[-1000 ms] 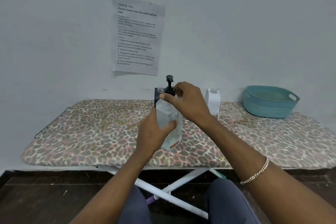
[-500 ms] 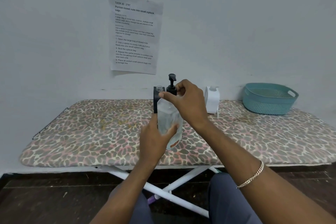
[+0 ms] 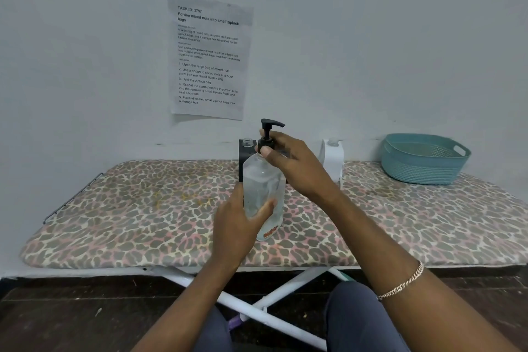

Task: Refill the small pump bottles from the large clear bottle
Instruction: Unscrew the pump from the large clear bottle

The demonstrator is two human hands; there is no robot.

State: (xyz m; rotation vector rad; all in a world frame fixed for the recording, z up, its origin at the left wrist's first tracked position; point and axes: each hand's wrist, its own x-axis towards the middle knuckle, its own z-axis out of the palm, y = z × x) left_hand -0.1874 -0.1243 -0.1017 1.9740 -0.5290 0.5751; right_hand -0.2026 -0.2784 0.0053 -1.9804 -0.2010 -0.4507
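A large clear bottle stands upright on the leopard-print board, partly filled with clear liquid. My left hand wraps around its lower body. My right hand pinches the collar of its black pump top at the neck. Right behind it stands a small black bottle with an open neck and no pump. A small white bottle, also uncapped, stands to the right near the wall.
A teal plastic basket sits at the board's far right. A printed sheet hangs on the wall. The board's white crossed legs and my knees are below its near edge.
The black pump nozzle has turned from pointing toward me to pointing right, as my right hand twists the collar. The bottle and left hand stay in place.
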